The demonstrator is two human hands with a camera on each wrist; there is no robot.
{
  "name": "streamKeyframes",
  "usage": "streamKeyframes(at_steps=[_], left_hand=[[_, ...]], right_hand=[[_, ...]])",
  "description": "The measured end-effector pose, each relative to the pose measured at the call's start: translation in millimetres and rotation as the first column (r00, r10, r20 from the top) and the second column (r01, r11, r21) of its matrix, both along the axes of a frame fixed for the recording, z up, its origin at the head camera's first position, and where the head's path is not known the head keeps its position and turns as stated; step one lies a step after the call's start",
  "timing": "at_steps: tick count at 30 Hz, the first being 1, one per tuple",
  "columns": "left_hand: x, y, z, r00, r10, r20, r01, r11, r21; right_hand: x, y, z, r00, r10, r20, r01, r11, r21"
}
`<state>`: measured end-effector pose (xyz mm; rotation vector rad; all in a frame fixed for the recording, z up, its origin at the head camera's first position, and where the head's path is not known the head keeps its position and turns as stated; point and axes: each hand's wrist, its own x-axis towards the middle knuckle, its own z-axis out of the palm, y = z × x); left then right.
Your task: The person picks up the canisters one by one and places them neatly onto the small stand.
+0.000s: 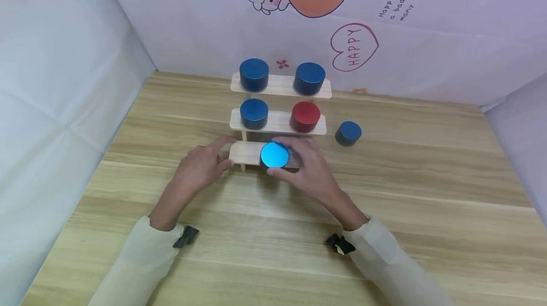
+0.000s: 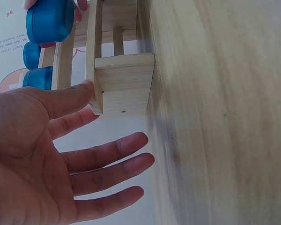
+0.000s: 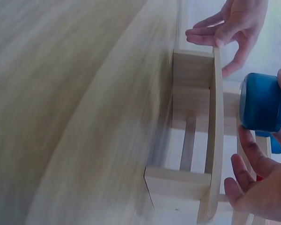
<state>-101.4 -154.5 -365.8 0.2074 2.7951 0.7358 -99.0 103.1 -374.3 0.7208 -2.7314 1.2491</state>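
Observation:
A three-tiered wooden shelf stand (image 1: 245,153) stands on the table near the back wall. My left hand (image 1: 198,169) pinches the left end of its lowest board between thumb and index finger. The other left fingers stretch out free in the left wrist view. My right hand (image 1: 313,171) holds a blue round tin (image 3: 263,102) by its sides, thumb at the front and fingers behind. The tin is over the middle of the lowest board, with a small gap beneath it in the right wrist view. Its top shines bright in the head view.
Two blue tins, one left (image 1: 254,76) and one right (image 1: 309,79), sit on the top board. The middle board bears a blue tin (image 1: 254,114) and a red tin (image 1: 305,117). Another blue tin (image 1: 348,133) stands on the table (image 1: 410,163) right of the stand. A printed cloth (image 1: 205,21) hangs behind.

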Motion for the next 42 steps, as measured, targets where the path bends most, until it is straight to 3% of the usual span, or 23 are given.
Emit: streamKeyframes(at_steps=[11, 28, 42], left_hand=[[0.3, 0.4, -0.1, 1.0, -0.001, -0.009, 0.001, 1.0, 0.007], [0.2, -1.8, -3.0, 1.0, -0.001, -0.021, 0.001, 1.0, 0.004], [0.9, -1.3, -3.2, 1.0, 0.003, -0.028, -0.003, 1.0, -0.016]], right_hand=[[-1.7, -13.6, -1.0, 0.999, -0.027, 0.022, 0.027, 0.999, -0.043], [-5.0, -33.6, -2.0, 0.998, -0.062, 0.032, 0.063, 0.998, -0.027], [-11.9, -42.4, -7.8, 0.998, -0.061, -0.027, 0.061, 0.998, 0.008]])
